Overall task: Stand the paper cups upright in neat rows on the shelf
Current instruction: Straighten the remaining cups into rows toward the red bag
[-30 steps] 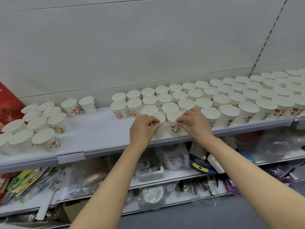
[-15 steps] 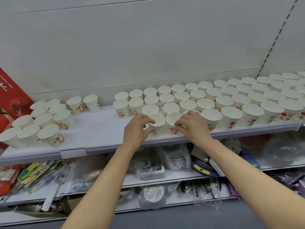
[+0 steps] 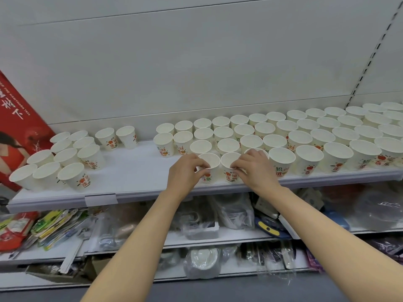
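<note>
White paper cups with red and green print stand upright on the white shelf (image 3: 135, 171). A large block of rows (image 3: 305, 136) fills the middle and right. A looser cluster (image 3: 65, 162) stands at the left, and two lone cups (image 3: 116, 138) stand behind it. My left hand (image 3: 185, 173) grips a front-row cup (image 3: 209, 163) with curled fingers. Beside it, my right hand (image 3: 253, 168) holds the neighbouring front-row cup (image 3: 229, 163), and partly hides another cup behind it.
A bare strip of shelf lies between the left cluster and the main block. A red poster (image 3: 15, 131) leans at the far left. Lower shelves (image 3: 218, 238) hold plastic-wrapped goods and packets. A price-tag holder (image 3: 101, 199) sits on the shelf's front edge.
My left hand loosened off the front cup half a second ago and now grips it again. The right hand stays on its cup. The view has shifted slightly.
</note>
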